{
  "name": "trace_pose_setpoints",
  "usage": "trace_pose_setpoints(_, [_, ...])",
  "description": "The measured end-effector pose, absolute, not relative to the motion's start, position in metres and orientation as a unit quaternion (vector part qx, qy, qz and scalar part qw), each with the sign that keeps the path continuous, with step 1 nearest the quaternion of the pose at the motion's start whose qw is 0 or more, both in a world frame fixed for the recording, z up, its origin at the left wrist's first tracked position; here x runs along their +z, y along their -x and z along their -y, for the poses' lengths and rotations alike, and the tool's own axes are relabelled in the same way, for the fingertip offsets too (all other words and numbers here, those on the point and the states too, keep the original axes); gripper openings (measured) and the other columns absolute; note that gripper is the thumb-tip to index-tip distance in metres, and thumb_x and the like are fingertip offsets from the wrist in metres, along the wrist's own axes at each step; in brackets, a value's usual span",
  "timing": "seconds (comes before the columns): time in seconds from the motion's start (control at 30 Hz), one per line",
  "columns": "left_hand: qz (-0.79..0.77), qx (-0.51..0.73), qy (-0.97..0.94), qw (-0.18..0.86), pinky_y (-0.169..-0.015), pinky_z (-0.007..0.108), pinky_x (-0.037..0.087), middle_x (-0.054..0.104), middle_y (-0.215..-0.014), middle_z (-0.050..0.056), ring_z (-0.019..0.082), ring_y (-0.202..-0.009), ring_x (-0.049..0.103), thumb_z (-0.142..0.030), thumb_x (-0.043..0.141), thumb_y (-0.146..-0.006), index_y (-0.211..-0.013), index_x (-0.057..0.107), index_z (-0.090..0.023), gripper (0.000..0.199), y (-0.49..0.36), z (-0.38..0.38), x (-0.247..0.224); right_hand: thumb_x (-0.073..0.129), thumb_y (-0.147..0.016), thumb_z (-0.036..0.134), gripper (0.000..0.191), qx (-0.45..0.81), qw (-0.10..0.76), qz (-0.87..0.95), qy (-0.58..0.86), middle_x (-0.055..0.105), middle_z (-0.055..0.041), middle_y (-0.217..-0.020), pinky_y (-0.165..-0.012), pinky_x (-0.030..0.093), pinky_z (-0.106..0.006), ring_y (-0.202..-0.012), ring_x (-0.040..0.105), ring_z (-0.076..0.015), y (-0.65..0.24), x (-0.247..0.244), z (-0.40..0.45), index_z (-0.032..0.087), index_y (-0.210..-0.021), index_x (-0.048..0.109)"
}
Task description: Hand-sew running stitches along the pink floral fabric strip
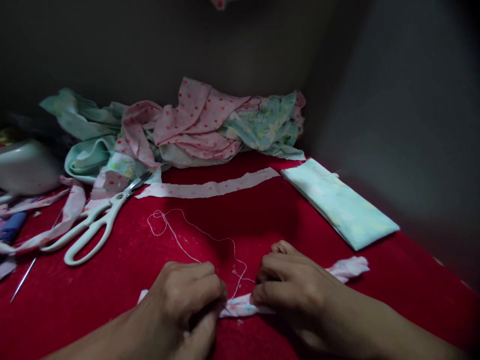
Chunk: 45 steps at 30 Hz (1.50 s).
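Note:
A narrow folded strip of pale printed fabric [242, 306] runs between my two hands, low over the red cloth. My left hand [187, 297] is closed on the strip, with thumb and fingers pinching it; whether a needle sits in the pinch is hidden. Farther along the strip, my right hand [288, 285] also grips it with curled fingers. The strip's end sticks out past the right hand, and a small tip shows beside the left wrist. A loose white thread [202, 231] loops over the cloth just beyond the hands and leads down to the strip.
White-handled scissors [99, 220] lie at left, near a metal rod [24, 277] and pink fabric scraps [73, 210]. Behind is a flat pink strip [213, 188], then a heap of pink and green fabric [198, 117]. A folded pale green cloth [341, 205] lies at right. A white bowl [28, 165] stands left.

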<state>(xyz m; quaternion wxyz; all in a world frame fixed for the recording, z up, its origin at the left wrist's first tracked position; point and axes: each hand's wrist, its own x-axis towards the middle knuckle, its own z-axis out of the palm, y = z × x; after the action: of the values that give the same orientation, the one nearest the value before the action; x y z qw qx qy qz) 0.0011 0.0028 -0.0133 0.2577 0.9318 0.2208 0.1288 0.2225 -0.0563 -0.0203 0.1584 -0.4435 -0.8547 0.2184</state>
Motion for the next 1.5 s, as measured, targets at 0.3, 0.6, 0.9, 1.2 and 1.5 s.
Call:
trace_pose_setpoints(0.3, [-0.221, 0.134, -0.93, 0.262, -0.052, 0.027, 0.037, 0.053, -0.061, 0.0, 0.013, -0.052, 0.049, -0.004, 0.033, -0.08, -0.07, 0.058, -0.015, 0.029, 0.0, -0.002, -0.016, 0.06, -0.08, 0.02, 0.008, 0.226, 0.176, 0.823, 0.49, 0.052, -0.002, -0.076, -0.07, 0.031, -0.033, -0.07, 0.045, -0.0156, -0.21, -0.008, 0.062, 0.018, -0.075, 0.066])
trace_pose_setpoints(0.6, [-0.23, 0.142, -0.924, 0.271, -0.053, 0.026, 0.037, 0.054, -0.062, -0.001, 0.013, -0.054, 0.051, -0.007, 0.042, -0.08, -0.07, 0.057, -0.017, 0.021, 0.0, -0.001, -0.018, 0.056, -0.084, 0.021, 0.026, 0.245, 0.228, 0.783, 0.524, 0.052, -0.0022, -0.066, -0.061, 0.032, -0.029, -0.061, 0.044, -0.0127, -0.203, -0.022, 0.059, 0.014, -0.06, 0.062])
trace_pose_setpoints(0.9, [-0.247, 0.173, -0.919, 0.255, -0.049, 0.026, 0.036, 0.055, -0.06, 0.0, 0.013, -0.051, 0.051, -0.009, 0.043, -0.079, -0.066, 0.057, -0.016, 0.021, -0.003, 0.0, -0.024, 0.062, -0.076, 0.013, 0.018, 0.304, 0.269, 0.726, 0.555, 0.055, -0.001, -0.065, -0.059, 0.034, -0.025, -0.06, 0.048, -0.0116, -0.198, -0.027, 0.057, 0.014, -0.058, 0.06])
trace_pose_setpoints(1.2, [-0.262, 0.15, -0.922, 0.244, -0.046, 0.025, 0.035, 0.056, -0.061, 0.001, 0.015, -0.051, 0.051, -0.01, 0.046, -0.077, -0.066, 0.055, -0.016, 0.016, -0.005, -0.001, -0.024, 0.064, -0.076, 0.013, 0.007, 0.301, 0.218, 0.695, 0.616, 0.06, 0.0005, -0.075, -0.062, 0.033, -0.026, -0.07, 0.051, -0.0145, -0.195, -0.024, 0.06, 0.02, -0.073, 0.063])
trace_pose_setpoints(1.5, [-0.268, 0.156, -0.911, 0.271, -0.048, 0.025, 0.035, 0.057, -0.061, 0.001, 0.015, -0.052, 0.051, -0.008, 0.049, -0.073, -0.069, 0.055, -0.017, 0.011, -0.003, 0.0, -0.023, 0.054, -0.07, 0.009, 0.008, 0.052, 0.186, 0.814, 0.548, 0.058, -0.0039, -0.067, -0.056, 0.023, -0.031, -0.06, 0.041, -0.0171, -0.186, -0.03, 0.065, 0.016, -0.067, 0.055])
